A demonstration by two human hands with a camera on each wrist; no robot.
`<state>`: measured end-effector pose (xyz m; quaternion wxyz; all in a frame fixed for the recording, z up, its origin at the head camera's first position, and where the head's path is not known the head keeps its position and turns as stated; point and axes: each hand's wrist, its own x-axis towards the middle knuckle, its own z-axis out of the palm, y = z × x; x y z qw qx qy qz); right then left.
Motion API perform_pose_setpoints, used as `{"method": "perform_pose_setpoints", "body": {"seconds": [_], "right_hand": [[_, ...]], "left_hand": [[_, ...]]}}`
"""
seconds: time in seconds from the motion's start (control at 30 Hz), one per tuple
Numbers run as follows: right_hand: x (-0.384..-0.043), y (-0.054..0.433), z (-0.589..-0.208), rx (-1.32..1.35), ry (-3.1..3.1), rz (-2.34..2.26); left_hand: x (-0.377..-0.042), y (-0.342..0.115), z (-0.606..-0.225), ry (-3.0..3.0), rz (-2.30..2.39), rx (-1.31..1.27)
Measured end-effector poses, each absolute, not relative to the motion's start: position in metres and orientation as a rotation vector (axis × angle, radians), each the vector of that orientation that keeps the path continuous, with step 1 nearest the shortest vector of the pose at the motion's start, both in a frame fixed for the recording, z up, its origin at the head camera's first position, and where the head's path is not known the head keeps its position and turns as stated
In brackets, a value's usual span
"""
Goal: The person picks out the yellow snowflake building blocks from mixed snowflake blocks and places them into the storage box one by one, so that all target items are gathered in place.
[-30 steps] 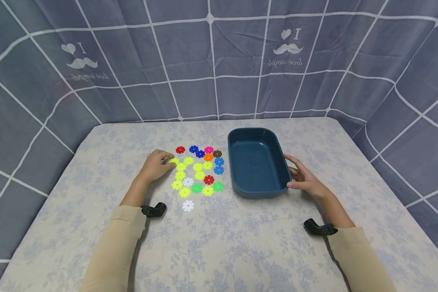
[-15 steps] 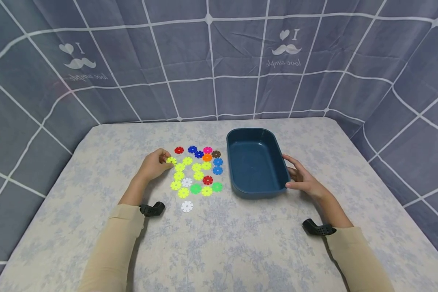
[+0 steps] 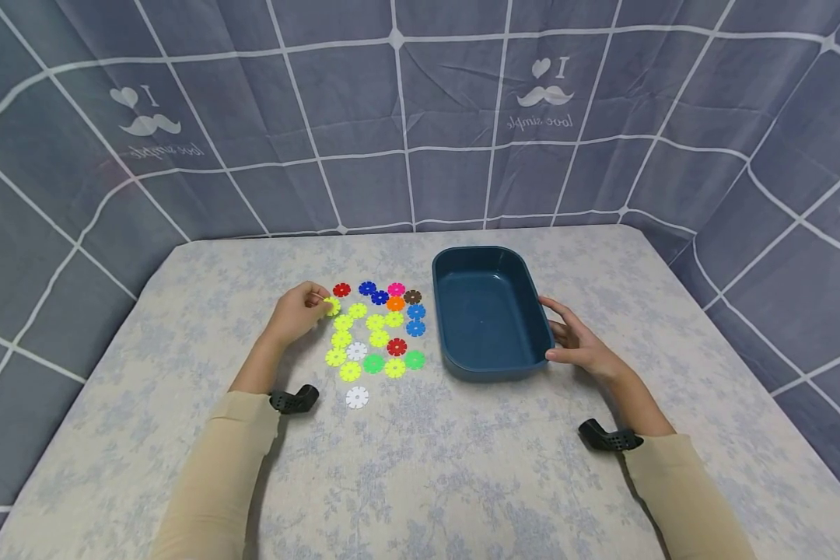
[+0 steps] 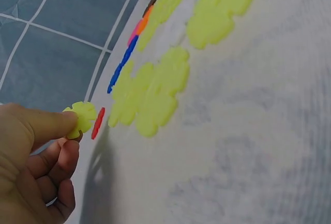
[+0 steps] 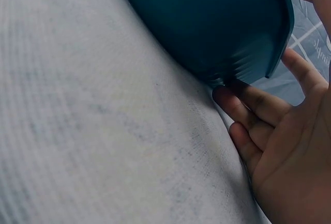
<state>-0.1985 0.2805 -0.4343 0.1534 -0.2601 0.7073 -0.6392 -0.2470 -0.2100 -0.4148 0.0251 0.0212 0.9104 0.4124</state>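
Observation:
My left hand pinches a yellow snowflake disc between thumb and fingers, held up off the table in the left wrist view. Just right of it, several notched discs lie flat on the cloth: more yellow ones, red ones, dark blue ones, white ones and green ones. A teal plastic bin stands right of the discs, with nothing visible inside. My right hand rests against its right side, the fingers loosely bent and touching the outer wall.
Pink, orange, brown and light blue discs lie between the other discs and the bin. A patterned cloth covers the table. Grey-blue checked curtains enclose its back and sides.
My left hand has picked up the yellow disc from the left edge of the group and tilted it upward. The right hand stays at the bin.

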Motion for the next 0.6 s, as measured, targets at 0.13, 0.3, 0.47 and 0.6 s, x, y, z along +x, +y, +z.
{"method": "perform_pose_setpoints", "body": {"seconds": [0.13, 0.3, 0.47, 0.6], "right_hand": [[-0.198, 0.281, -0.434, -0.73, 2.04, -1.829], [-0.199, 0.281, -0.434, -0.749, 2.042, -1.827], [-0.199, 0.28, -0.434, -0.743, 2.053, -1.819], [-0.199, 0.28, -0.435, -0.722, 2.065, -1.815]], "left_hand": [[-0.25, -0.204, -0.41, 2.812, 1.284, 0.08], [-0.252, -0.194, -0.403, 2.807, 1.307, 0.119], [-0.254, -0.185, -0.397, 2.792, 1.345, 0.163], [-0.256, -0.177, -0.394, 2.792, 1.347, 0.187]]}}
